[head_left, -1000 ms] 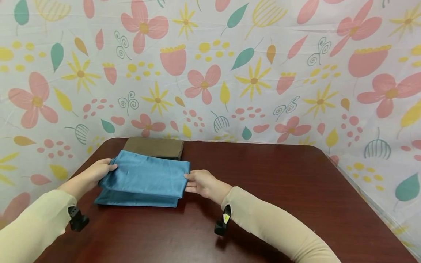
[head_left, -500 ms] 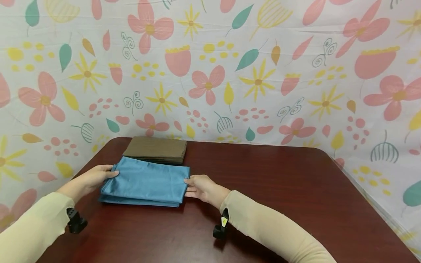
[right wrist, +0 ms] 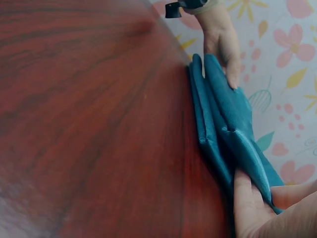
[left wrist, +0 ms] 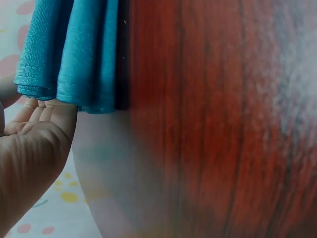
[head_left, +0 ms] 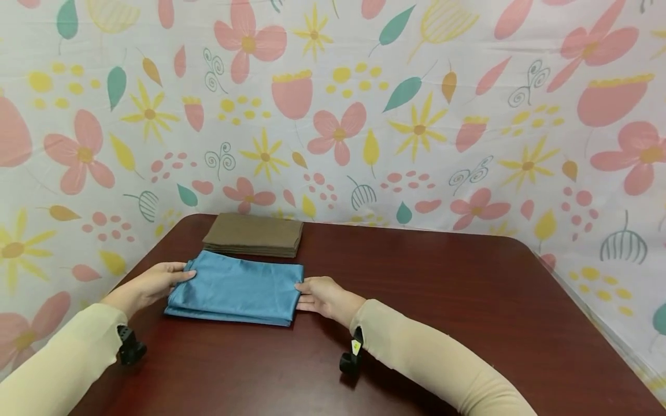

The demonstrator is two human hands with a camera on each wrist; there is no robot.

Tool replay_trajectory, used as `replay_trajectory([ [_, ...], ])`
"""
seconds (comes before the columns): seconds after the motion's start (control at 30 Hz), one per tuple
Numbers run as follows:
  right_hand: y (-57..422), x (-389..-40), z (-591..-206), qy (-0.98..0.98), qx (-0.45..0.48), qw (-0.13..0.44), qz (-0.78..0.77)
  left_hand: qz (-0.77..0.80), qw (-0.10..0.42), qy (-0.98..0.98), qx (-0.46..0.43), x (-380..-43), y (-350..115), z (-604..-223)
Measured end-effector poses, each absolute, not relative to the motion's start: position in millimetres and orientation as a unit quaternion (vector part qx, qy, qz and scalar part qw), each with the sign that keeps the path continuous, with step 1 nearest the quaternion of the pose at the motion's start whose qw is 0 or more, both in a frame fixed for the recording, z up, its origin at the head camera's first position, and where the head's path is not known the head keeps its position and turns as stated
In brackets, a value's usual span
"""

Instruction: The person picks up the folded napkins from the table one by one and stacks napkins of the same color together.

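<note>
A blue cloth (head_left: 239, 289), folded into a layered rectangle, lies on the dark red-brown table toward the left. My left hand (head_left: 158, 283) grips its left end, thumb on top and fingers beneath. At the opposite end my right hand (head_left: 325, 296) pinches the right edge, with its thumb above the upper layer. The left wrist view shows the stacked folds of the blue cloth (left wrist: 81, 59) over the left hand (left wrist: 37, 134). In the right wrist view, the fingers (right wrist: 246, 201) of my right hand reach in between the cloth's layers.
Right behind the blue cloth sits a folded olive-brown cloth (head_left: 254, 234), in several layers, near the table's back edge. The table (head_left: 416, 289) stretches away to the right. A white fabric backdrop (head_left: 333, 133) with a floral print hangs behind it.
The upper part of the blue cloth has come down onto the lower part, so the gap between them has narrowed. Both hands have kept their hold. The head view has shifted slightly.
</note>
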State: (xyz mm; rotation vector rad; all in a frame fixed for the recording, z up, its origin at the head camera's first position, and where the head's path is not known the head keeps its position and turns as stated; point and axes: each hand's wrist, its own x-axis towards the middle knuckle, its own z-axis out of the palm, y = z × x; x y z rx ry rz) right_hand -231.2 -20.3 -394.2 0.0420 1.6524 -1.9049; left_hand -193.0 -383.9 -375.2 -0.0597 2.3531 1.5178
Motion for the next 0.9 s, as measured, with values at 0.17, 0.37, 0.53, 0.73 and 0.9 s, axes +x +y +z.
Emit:
replay_trajectory([
  [0.17, -20, -233, -396, 0.621, 0.013, 0.310, -0.720, 0.525, 0.180, 0.831, -0.030, -196, -383, -379],
  [0.37, -21, -238, -399, 0.621, 0.018, 0.309, -0.720, 0.530, 0.187, 0.826, -0.035, -198, -381, -380],
  [0.53, -20, -240, -403, 0.605, 0.015, 0.328, -0.726, 0.542, 0.196, 0.816, -0.045, -196, -382, -381],
  [0.73, -17, -239, -405, 0.600, 0.013, 0.339, -0.724, 0.523, 0.202, 0.826, -0.050, -195, -381, -381],
  [0.9, -13, -239, -402, 0.605, 0.008, 0.335, -0.722, 0.496, 0.201, 0.843, -0.048, -197, -378, -376],
])
